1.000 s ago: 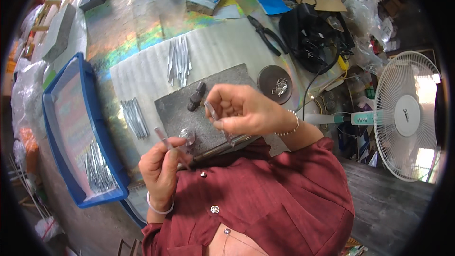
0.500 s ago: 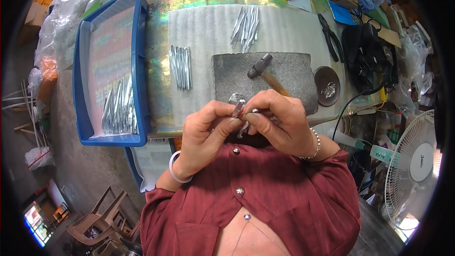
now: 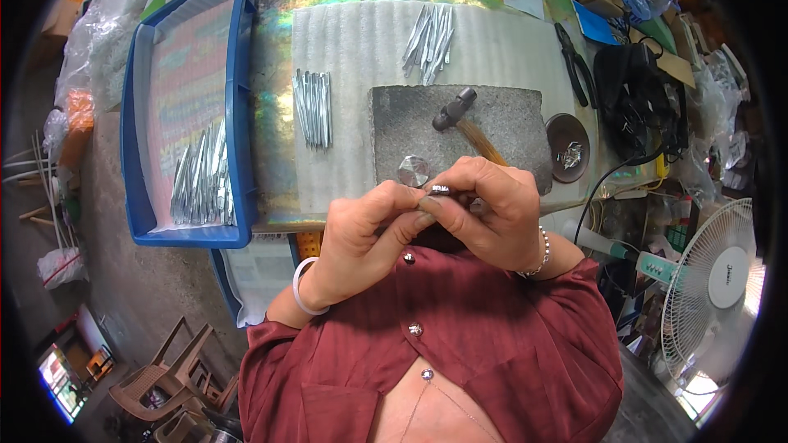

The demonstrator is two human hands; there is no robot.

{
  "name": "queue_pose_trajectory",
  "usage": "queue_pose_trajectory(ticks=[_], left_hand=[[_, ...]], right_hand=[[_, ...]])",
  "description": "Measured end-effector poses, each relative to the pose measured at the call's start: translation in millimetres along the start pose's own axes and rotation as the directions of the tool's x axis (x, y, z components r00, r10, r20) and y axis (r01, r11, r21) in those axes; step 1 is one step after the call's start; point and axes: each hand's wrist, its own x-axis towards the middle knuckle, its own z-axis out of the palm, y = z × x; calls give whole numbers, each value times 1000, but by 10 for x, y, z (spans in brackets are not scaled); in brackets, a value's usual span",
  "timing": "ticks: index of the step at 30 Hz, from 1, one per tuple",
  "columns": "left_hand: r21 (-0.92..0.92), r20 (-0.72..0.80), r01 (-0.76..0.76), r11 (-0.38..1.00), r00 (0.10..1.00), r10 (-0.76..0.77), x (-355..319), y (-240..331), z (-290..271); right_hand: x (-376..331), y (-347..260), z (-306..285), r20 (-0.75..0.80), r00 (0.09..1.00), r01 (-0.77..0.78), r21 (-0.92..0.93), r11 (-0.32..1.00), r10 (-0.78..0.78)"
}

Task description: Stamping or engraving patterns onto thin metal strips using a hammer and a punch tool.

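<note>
My left hand (image 3: pixel 373 217) and my right hand (image 3: pixel 484 209) meet fingertip to fingertip in front of my chest. Both are closed in a pinch, and the fingers hide whatever lies between them. A shiny dark band (image 3: pixel 441 189) shows at the right fingers, perhaps a ring. Just beyond the hands, a round silvery faceted disc (image 3: pixel 413 171) rests at the near edge of a grey stone slab (image 3: pixel 402 127). A hammer (image 3: pixel 460 115) with a wooden handle lies across that slab, its handle partly behind my right hand.
Thin silver metal strips lie in bundles (image 3: pixel 312 111) (image 3: pixel 429 43) on white foam sheet (image 3: pixel 361 49), more in a blue tray (image 3: pixel 244 98) at left. A brown dish (image 3: pixel 566 127) holds small shiny pieces. Black-handled pliers (image 3: pixel 577 66) and a white fan (image 3: pixel 714 279) are at right.
The fingertips have drawn closer together, and the small silvery piece seen between the left fingers is now hidden. The round disc shows more fully. The view has shifted slightly.
</note>
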Motion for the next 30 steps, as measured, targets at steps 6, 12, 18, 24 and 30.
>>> queue_pose_trajectory(ticks=[6, 12, 18, 24, 30], left_hand=[[118, 74, -24, 993, 997, 16, 49, 66, -8], [68, 160, 98, 993, 981, -107, 131, 66, -37], [-154, 267, 444, 883, 879, -395, 249, 115, -128], [-287, 402, 594, 752, 787, -468, 367, 106, -166], [-291, 405, 606, 740, 779, -479, 398, 105, -178]], right_hand=[[-2, 61, -48, 74, 993, -93, 58, 994, 88], [39, 107, -42, 223, 867, -498, 415, 762, 445], [97, 257, -12, 300, 760, -623, 588, 516, 577], [100, 329, -2, 313, 727, -623, 675, 395, 611], [97, 325, 28, 291, 728, -596, 716, 363, 621]])
